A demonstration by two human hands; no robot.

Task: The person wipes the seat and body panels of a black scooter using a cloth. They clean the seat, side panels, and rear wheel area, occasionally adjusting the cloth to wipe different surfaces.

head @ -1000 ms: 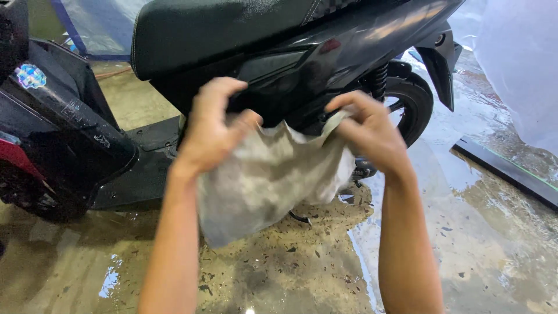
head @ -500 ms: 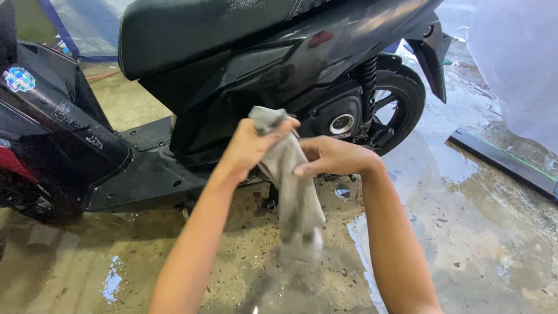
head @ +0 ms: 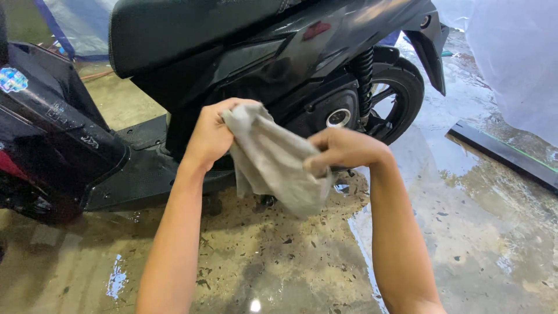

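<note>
As both fists (head: 212, 136) clench, cloth (head: 276, 163) taut

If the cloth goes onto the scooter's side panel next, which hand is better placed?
Probably the left hand: it grips the cloth's top corner right in front of the scooter panel. The right hand holds the cloth lower, farther out.

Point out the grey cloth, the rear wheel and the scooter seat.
grey cloth (head: 278, 166): head view, on the middle of the fabric between the two hands.
rear wheel (head: 407, 93): head view, on the tyre's right side.
scooter seat (head: 186, 29): head view, on the black seat's side.
</note>
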